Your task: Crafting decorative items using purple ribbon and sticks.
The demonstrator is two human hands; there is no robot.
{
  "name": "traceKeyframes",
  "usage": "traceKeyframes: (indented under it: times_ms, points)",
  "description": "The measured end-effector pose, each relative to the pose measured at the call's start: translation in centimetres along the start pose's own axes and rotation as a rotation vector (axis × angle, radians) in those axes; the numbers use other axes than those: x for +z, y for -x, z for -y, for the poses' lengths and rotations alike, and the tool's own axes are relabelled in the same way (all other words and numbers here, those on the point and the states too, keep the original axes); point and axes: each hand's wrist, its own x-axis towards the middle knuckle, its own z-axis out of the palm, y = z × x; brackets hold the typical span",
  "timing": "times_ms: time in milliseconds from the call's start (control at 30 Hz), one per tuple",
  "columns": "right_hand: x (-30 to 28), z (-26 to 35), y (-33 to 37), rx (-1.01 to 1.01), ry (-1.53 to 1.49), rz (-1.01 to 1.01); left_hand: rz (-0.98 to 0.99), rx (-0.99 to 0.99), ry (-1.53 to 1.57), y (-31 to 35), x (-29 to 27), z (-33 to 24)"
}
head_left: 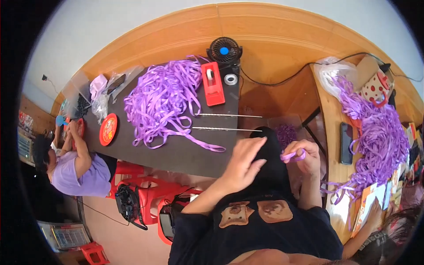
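At far left, a co-worker in a light purple top, near the end of the dark surface. Next, a red plate close to the edge. Then a big, loose heap of purple ribbon, probably put there to be within easy reach. Just beside, a red tape dispenser, a small black fan, perhaps at the far corner so as not to disturb, and a tape roll. Two thin rods, roughly parallel, with right ends projecting beyond the edge, maybe for easier picking up. Above the lap, the left hand, fingers extended, thumb well apart, with nothing visibly held. To its right, the right hand, fingers closed in a pinch around a looped ribbon piece, raised before the body, apparently for good control. Farther right, on a wooden surface, a phone, lying flat, and a second ribbon heap.
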Motion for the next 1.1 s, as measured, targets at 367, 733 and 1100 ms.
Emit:
traceKeyframes:
  times_ms: [367, 733, 1100]
  points:
    - [-3.4, 0.5, -0.7, -0.088, -0.388, -0.075, 0.234, -0.377, 0.898, 2.7, 9.1, 7.1]
    - [-10.9, -8.4, 4.7, 0.163, 0.974, -0.580, 0.009, -0.739, 1.023, 2.5, 8.4, 5.6]
    - [-1.7, -5.6, 0.2, -0.221, 1.046, -0.035, 0.099, -0.795, 1.223, 2.6, 7.5, 4.5]
